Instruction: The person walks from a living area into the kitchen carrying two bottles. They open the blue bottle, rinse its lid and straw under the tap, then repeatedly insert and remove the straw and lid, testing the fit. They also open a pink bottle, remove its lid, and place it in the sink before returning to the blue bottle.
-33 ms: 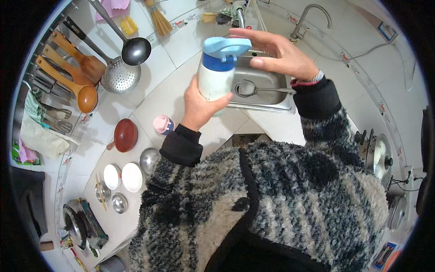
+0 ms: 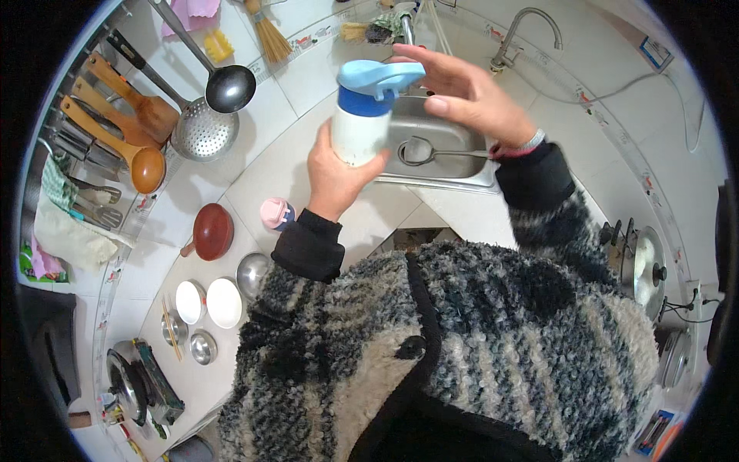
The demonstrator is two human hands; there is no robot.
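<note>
My left hand point(image 2: 342, 177) is wrapped round the lower body of a water bottle point(image 2: 360, 137), held upright above the counter just left of the sink. The bottle has a pale whitish body, a dark blue collar and a light blue lid point(image 2: 381, 77) with a loop at its right. Close beside the lid, my right hand point(image 2: 481, 96) is open, fingers stretched and thumb apart, with nothing in it. Its fingertips pass behind the lid's right end; whether they touch it I cannot tell. A smaller bottle with a pink lid point(image 2: 275, 212) stands on the counter by my left wrist.
Behind the hands lies a steel sink point(image 2: 481, 182) with a ladle point(image 2: 419, 150) in it, and a faucet point(image 2: 531, 38) beyond. At left are hanging utensils point(image 2: 206, 127), a red-brown bowl point(image 2: 213, 231), white bowls point(image 2: 224, 302), steel bowls point(image 2: 203, 346), chopsticks point(image 2: 171, 327) and a stove point(image 2: 154, 377).
My left hand and the bottle have shifted slightly left. My right hand has moved a little left and up, still open beside the lid.
</note>
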